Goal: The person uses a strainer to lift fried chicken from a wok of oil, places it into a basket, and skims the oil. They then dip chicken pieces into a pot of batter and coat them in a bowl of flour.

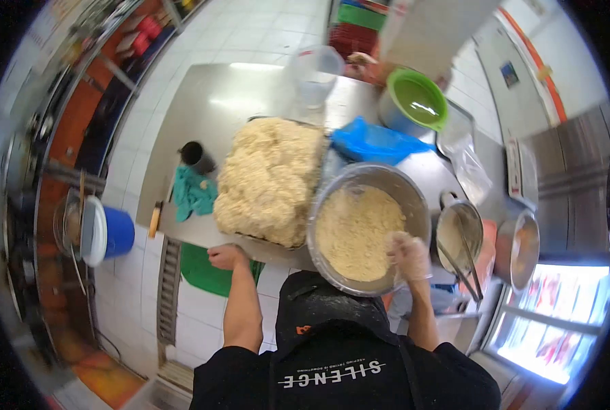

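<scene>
My left hand [228, 256] is bare and curled into a loose fist beside the table's near edge, just below the mound; nothing shows in it. A clear plastic glove covers my right hand [409, 256], which is over the right side of a big metal bowl [418, 198]. Its fingers point down at the pale yellow crumbly mixture [359, 229] in the bowl, but motion smears them. Left of the bowl, a large mound of similar lumpy, breaded-looking stuff [267, 178] is heaped on a tray, whose dark rim barely shows.
Left of the mound are a teal cloth [194, 194], a dark cup [196, 157] and a wooden handle [155, 219]. Behind stand a clear jug [316, 72], a blue bag [373, 141] and a green-rimmed container [418, 99]. A pot with tongs [461, 239] is at right.
</scene>
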The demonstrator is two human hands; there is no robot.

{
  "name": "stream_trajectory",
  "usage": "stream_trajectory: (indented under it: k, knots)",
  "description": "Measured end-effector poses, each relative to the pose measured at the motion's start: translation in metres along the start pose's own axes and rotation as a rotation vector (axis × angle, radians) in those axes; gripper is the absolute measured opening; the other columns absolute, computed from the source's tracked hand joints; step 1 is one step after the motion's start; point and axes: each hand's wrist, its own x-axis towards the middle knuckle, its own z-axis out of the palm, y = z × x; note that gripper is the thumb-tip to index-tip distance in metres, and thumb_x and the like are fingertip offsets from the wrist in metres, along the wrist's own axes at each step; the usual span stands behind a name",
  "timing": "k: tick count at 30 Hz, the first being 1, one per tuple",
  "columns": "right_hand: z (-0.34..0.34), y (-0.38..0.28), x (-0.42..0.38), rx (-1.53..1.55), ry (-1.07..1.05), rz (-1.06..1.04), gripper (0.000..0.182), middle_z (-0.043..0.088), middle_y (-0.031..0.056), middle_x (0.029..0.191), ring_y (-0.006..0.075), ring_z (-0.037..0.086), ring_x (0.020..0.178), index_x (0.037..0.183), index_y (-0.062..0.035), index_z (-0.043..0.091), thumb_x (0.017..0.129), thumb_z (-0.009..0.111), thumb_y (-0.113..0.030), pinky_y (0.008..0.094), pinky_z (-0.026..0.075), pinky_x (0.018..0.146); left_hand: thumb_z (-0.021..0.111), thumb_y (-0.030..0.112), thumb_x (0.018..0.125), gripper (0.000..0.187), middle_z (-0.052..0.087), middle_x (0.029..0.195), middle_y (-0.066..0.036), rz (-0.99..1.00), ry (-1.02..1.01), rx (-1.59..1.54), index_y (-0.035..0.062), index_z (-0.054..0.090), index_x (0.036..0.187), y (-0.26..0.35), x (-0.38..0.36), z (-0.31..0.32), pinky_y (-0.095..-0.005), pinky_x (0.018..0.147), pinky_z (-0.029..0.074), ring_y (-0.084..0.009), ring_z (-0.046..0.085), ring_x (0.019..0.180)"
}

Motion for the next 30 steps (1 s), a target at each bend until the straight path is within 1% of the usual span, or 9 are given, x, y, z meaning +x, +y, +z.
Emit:
stream_trajectory:
  k: [2, 5, 7, 11, 14, 19, 23, 26, 30]
  knots:
    - [-0.061, -0.016, -0.013, 0.166, 0.222, 0.296, 0.027, 0.064, 0.0142, 0.064, 0.0317, 0.067, 0.07, 0.082, -0.0035, 0.07, 0.089, 0.06, -0.027, 0.0429, 0.05, 0.065, 0.034, 0.033, 0.1, 0.047, 0.054, 0.119, -0.031, -0.035, -0.209, -0.224, -0.0064, 0.054, 0.118, -0.02, 0.014, -0.001, -0.051, 0.089, 0.044, -0.0425, 0.055, 0.105]
    - [-0.112, 0.054, -0.026, -0.428, 0.471, 0.248, 0.032, 0.069, 0.0197, 0.084, 0.0344, 0.067, 0.089, 0.103, -0.0023, 0.065, 0.091, 0.057, -0.03, 0.0442, 0.05, 0.082, 0.03, 0.049, 0.098, 0.065, 0.043, 0.137, -0.025, -0.199, -0.623, -0.71, -0.0009, 0.042, 0.137, -0.054, 0.018, 0.016, -0.0501, 0.099, 0.04, -0.0384, 0.048, 0.12]
    - [-0.122, 0.084, -0.024, -0.587, 0.522, 0.171, 0.035, 0.069, 0.022, 0.094, 0.0363, 0.067, 0.094, 0.111, -0.0007, 0.062, 0.089, 0.059, -0.028, 0.0425, 0.051, 0.087, 0.027, 0.064, 0.093, 0.082, 0.034, 0.15, -0.018, -0.547, -0.819, -0.758, 0.0028, 0.031, 0.147, -0.017, -0.03, -0.051, -0.0494, 0.105, 0.035, -0.0364, 0.038, 0.133]
    - [-0.108, 0.138, -0.019, -0.763, 0.342, 0.337, 0.042, 0.065, 0.0263, 0.108, 0.0358, 0.063, 0.105, 0.117, 0.0039, 0.057, 0.083, 0.064, -0.021, 0.0439, 0.05, 0.092, 0.03, 0.068, 0.088, 0.085, 0.035, 0.149, -0.013, -0.627, -1.065, -0.443, 0.0071, 0.032, 0.148, -0.181, 0.046, -0.015, -0.0488, 0.106, 0.033, -0.0292, 0.035, 0.134]
    - [-0.112, 0.204, 0.007, -0.619, 0.046, 0.596, 0.041, 0.066, 0.026, 0.103, 0.035, 0.066, 0.098, 0.111, 0.0033, 0.061, 0.077, 0.067, -0.019, 0.0429, 0.054, 0.085, 0.027, 0.06, 0.092, 0.077, 0.033, 0.151, -0.01, -0.621, -1.036, -0.045, 0.0059, 0.032, 0.147, -0.213, 0.021, -0.043, -0.0441, 0.105, 0.034, -0.0289, 0.036, 0.135]
    - [-0.17, 0.212, 0.003, -0.736, -0.1, 0.286, 0.025, 0.069, 0.022, 0.092, 0.032, 0.07, 0.088, 0.085, -0.0029, 0.07, 0.08, 0.064, -0.026, 0.043, 0.055, 0.074, 0.026, 0.052, 0.096, 0.069, 0.038, 0.148, -0.01, -0.52, -1.021, 0.089, 0.0047, 0.036, 0.144, -0.202, -0.041, -0.089, -0.041, 0.102, 0.036, -0.0283, 0.044, 0.129]
    - [-0.197, 0.125, -0.001, -0.747, -0.091, 0.399, 0.022, 0.07, 0.021, 0.093, 0.0319, 0.07, 0.088, 0.087, -0.005, 0.072, 0.081, 0.061, -0.024, 0.0443, 0.055, 0.074, 0.036, 0.041, 0.098, 0.037, 0.053, 0.096, -0.004, -0.309, -1.009, 0.097, 0.0093, 0.053, 0.105, -0.202, -0.056, -0.103, -0.0475, 0.089, 0.044, -0.0229, 0.052, 0.085]
    - [-0.159, 0.164, 0.006, -0.837, -0.218, 0.367, 0.024, 0.07, 0.0202, 0.095, 0.0326, 0.07, 0.09, 0.093, -0.0046, 0.072, 0.082, 0.06, -0.022, 0.0449, 0.055, 0.075, 0.027, 0.055, 0.098, 0.067, 0.044, 0.143, -0.01, -0.396, -1.077, 0.243, 0.0032, 0.043, 0.138, -0.249, -0.015, -0.076, -0.0416, 0.096, 0.038, -0.0295, 0.048, 0.124]
    - [-0.151, 0.149, 0.012, -0.822, -0.441, 0.148, 0.023, 0.071, 0.0191, 0.097, 0.0327, 0.07, 0.089, 0.096, -0.005, 0.073, 0.084, 0.057, -0.018, 0.0451, 0.056, 0.072, 0.029, 0.052, 0.099, 0.062, 0.046, 0.141, -0.009, -0.348, -1.005, 0.202, 0.0053, 0.046, 0.135, -0.2, -0.041, -0.089, -0.0419, 0.091, 0.041, -0.0286, 0.051, 0.12]
